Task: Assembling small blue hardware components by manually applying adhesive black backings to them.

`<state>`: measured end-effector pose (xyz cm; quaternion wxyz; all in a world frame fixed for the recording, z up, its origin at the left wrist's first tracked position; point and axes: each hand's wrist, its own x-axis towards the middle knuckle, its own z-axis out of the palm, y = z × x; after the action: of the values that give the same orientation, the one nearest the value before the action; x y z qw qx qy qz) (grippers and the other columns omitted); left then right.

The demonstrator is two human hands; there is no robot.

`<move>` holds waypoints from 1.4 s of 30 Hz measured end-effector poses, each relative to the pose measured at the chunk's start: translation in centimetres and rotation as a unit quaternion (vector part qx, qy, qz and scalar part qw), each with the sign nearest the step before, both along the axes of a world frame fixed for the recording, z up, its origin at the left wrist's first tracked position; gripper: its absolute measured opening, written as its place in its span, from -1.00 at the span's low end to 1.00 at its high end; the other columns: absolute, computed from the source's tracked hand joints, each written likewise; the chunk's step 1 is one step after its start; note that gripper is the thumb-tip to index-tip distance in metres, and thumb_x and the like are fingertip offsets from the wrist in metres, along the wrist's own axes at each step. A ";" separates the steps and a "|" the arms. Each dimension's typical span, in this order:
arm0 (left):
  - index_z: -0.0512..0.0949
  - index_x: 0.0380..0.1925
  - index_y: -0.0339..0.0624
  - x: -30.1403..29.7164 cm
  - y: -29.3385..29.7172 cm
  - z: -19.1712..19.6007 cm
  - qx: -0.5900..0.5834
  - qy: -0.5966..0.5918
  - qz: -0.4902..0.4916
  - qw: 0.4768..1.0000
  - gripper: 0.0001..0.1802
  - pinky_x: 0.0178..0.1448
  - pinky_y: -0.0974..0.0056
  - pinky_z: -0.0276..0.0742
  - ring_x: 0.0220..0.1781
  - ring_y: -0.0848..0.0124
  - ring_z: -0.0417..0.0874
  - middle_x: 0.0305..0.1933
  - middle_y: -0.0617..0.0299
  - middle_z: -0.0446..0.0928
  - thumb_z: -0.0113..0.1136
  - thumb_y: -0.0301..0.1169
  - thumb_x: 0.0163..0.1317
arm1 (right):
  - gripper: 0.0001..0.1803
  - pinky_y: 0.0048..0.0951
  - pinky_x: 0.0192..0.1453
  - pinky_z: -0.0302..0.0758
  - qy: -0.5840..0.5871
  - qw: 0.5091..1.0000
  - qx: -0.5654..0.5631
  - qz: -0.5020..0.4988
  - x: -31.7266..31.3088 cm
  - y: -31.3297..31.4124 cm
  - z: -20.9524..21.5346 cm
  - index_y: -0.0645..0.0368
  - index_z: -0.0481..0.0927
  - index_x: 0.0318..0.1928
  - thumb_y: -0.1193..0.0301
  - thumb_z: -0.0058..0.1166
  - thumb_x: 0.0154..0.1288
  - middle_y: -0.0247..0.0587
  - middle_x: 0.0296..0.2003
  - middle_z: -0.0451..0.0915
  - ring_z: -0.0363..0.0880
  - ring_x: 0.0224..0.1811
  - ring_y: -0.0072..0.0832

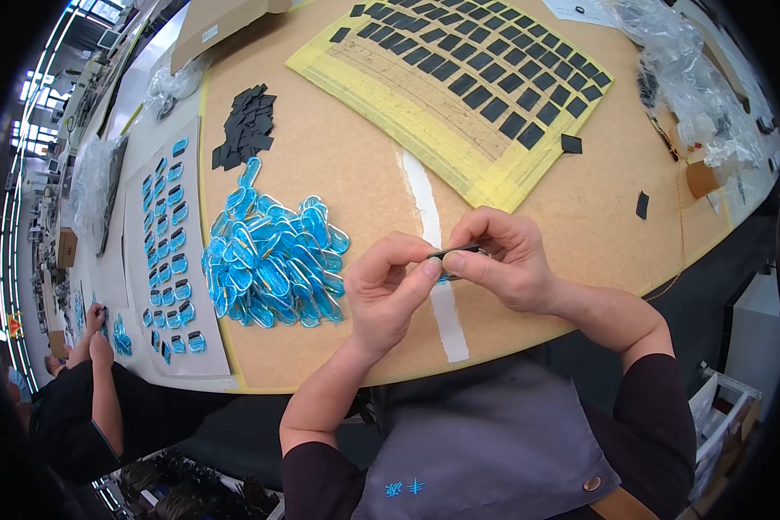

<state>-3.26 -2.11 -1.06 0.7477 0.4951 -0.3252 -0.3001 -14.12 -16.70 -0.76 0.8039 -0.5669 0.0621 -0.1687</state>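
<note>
Both my hands meet above the table near its front edge, thumbs and forefingers pinched together. My left hand (392,282) grips the left end of a small black patch (452,250); my right hand (510,264) pinches the other end. A sliver of blue shows just under the patch, mostly hidden by my fingers. To the left of my hands lies a heap of blue oval pieces with pale rims (273,256). Beyond the heap is a loose pile of black patches (247,126). Ahead, a yellow-edged board (390,104) carries rows of black patches.
On the left, a pale sheet (212,362) bears rows of blue pieces with black tops. Single black patches (642,205) lie right of the board. Clear plastic bags (685,78) crowd the far right. A co-worker's hands (100,334) are at the far left. A white strip (422,195) crosses the table.
</note>
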 end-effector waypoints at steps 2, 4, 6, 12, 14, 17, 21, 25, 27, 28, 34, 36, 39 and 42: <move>0.55 -0.23 -0.34 0.1 0.0 -0.1 -0.001 -0.008 0.001 1.000 -0.86 -0.11 0.45 0.46 -0.17 0.52 0.57 -0.21 0.16 0.57 0.16 -0.70 0.21 | -0.88 -0.63 -0.16 0.47 -0.001 1.000 0.001 0.003 0.0 0.0 0.0 0.29 0.54 -0.19 0.56 0.16 0.28 -0.35 -0.31 0.57 0.50 -0.25 -0.71; 0.56 -0.24 -0.33 0.1 0.0 -0.2 -0.001 -0.023 0.003 1.000 -0.84 -0.11 0.44 0.45 -0.17 0.50 0.56 -0.22 0.16 0.57 0.16 -0.71 0.19 | -0.88 -0.62 -0.15 0.48 -0.002 1.000 -0.002 0.003 0.0 0.1 0.1 0.29 0.54 -0.19 0.56 0.16 0.27 -0.35 -0.31 0.56 0.50 -0.25 -0.71; 0.55 -0.25 -0.33 0.1 -0.1 -0.2 -0.001 -0.027 0.009 1.000 -0.85 -0.12 0.43 0.44 -0.18 0.49 0.56 -0.23 0.17 0.57 0.16 -0.71 0.18 | -0.88 -0.62 -0.15 0.48 -0.003 1.000 -0.005 0.002 0.0 0.0 0.1 0.29 0.54 -0.20 0.56 0.16 0.27 -0.35 -0.31 0.56 0.50 -0.25 -0.71; 0.54 -0.26 -0.33 -0.4 -0.1 -0.1 0.014 -0.044 0.029 0.999 -0.84 -0.12 0.44 0.42 -0.21 0.49 0.54 -0.26 0.18 0.55 0.15 -0.72 0.16 | -0.88 -0.61 -0.16 0.47 0.000 1.000 -0.013 0.002 0.0 0.1 0.0 0.29 0.54 -0.20 0.58 0.14 0.25 -0.37 -0.32 0.55 0.50 -0.27 -0.71; 0.53 -0.26 -0.33 -0.4 -0.1 -0.1 0.017 -0.043 0.033 0.998 -0.84 -0.12 0.43 0.42 -0.21 0.49 0.53 -0.27 0.18 0.55 0.15 -0.73 0.15 | -0.89 -0.61 -0.12 0.49 0.008 0.999 -0.031 0.018 0.0 0.0 0.0 0.27 0.50 -0.19 0.60 0.09 0.28 -0.35 -0.28 0.56 0.50 -0.23 -0.71; 0.53 -0.26 -0.33 -0.3 -0.1 0.0 0.005 -0.060 0.052 0.997 -0.83 -0.10 0.44 0.40 -0.20 0.50 0.52 -0.27 0.18 0.54 0.14 -0.74 0.14 | -0.89 -0.60 -0.12 0.50 0.018 0.998 -0.064 0.012 0.0 -0.2 0.1 0.28 0.51 -0.18 0.60 0.08 0.29 -0.34 -0.28 0.58 0.52 -0.22 -0.69; 0.50 -0.23 -0.34 -0.2 -0.1 -0.1 0.005 -0.040 0.044 0.998 -0.82 -0.06 0.44 0.41 -0.17 0.52 0.51 -0.22 0.20 0.51 0.13 -0.73 0.16 | -0.89 -0.60 -0.11 0.50 0.011 0.997 -0.070 0.013 0.0 -0.4 0.1 0.29 0.52 -0.17 0.60 0.08 0.29 -0.32 -0.28 0.59 0.54 -0.22 -0.68; 0.47 -0.21 -0.34 -0.3 -0.3 0.2 0.031 -0.012 0.018 0.999 -0.82 -0.04 0.43 0.41 -0.16 0.54 0.49 -0.20 0.23 0.49 0.11 -0.72 0.18 | -0.89 -0.59 -0.09 0.51 0.022 0.997 -0.066 0.014 -0.1 -0.4 0.0 0.30 0.53 -0.16 0.60 0.09 0.30 -0.28 -0.26 0.60 0.56 -0.20 -0.66; 0.47 -0.21 -0.34 -0.3 -0.3 0.1 0.025 -0.018 0.019 0.999 -0.82 -0.04 0.43 0.41 -0.16 0.54 0.49 -0.20 0.22 0.49 0.11 -0.71 0.19 | -0.89 -0.59 -0.09 0.52 0.018 0.998 -0.062 0.017 0.0 -0.4 -0.1 0.30 0.53 -0.16 0.60 0.09 0.30 -0.27 -0.25 0.61 0.57 -0.20 -0.65; 0.47 -0.21 -0.34 -0.3 -0.3 0.0 0.019 -0.024 0.020 0.999 -0.83 -0.04 0.44 0.41 -0.16 0.54 0.50 -0.20 0.22 0.49 0.11 -0.70 0.19 | -0.89 -0.59 -0.08 0.52 0.015 0.998 -0.065 0.018 0.0 -0.4 0.0 0.30 0.53 -0.16 0.60 0.10 0.30 -0.26 -0.25 0.62 0.57 -0.19 -0.65; 0.49 -0.19 -0.32 0.5 0.0 -0.2 0.009 -0.015 -0.009 1.000 -0.83 -0.04 0.42 0.44 -0.15 0.54 0.52 -0.20 0.23 0.52 0.15 -0.66 0.22 | -0.89 -0.58 -0.08 0.53 0.008 0.996 -0.081 0.024 0.0 -0.6 -0.1 0.29 0.53 -0.16 0.61 0.10 0.30 -0.26 -0.25 0.62 0.58 -0.19 -0.64; 0.49 -0.18 -0.33 0.4 0.0 -0.1 0.018 0.000 -0.006 1.000 -0.84 -0.04 0.42 0.45 -0.14 0.54 0.53 -0.19 0.22 0.53 0.16 -0.64 0.23 | -0.89 -0.58 -0.08 0.54 0.009 0.996 -0.081 0.025 0.1 -0.4 0.1 0.28 0.53 -0.16 0.62 0.10 0.30 -0.25 -0.24 0.63 0.58 -0.19 -0.64; 0.49 -0.17 -0.35 -0.1 -0.5 0.9 0.036 0.044 0.014 0.998 -0.84 -0.05 0.43 0.48 -0.14 0.53 0.56 -0.17 0.21 0.55 0.17 -0.60 0.26 | -0.86 -0.60 -0.15 0.52 0.021 0.999 0.031 -0.008 0.4 0.1 0.3 0.28 0.57 -0.14 0.52 0.14 0.32 -0.30 -0.28 0.63 0.56 -0.25 -0.68; 0.49 -0.17 -0.37 0.0 -0.7 0.6 0.046 0.076 0.022 0.996 -0.86 -0.08 0.43 0.51 -0.18 0.53 0.58 -0.18 0.19 0.58 0.15 -0.58 0.29 | -0.86 -0.59 -0.11 0.51 0.034 0.987 0.160 -0.001 0.8 -0.3 0.0 0.26 0.55 -0.11 0.48 0.09 0.37 -0.32 -0.25 0.62 0.57 -0.23 -0.66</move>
<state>-3.29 -2.83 -0.42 0.7531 0.5117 -0.2424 -0.3350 -13.33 -17.03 -0.77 0.8815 -0.4365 0.1158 -0.1381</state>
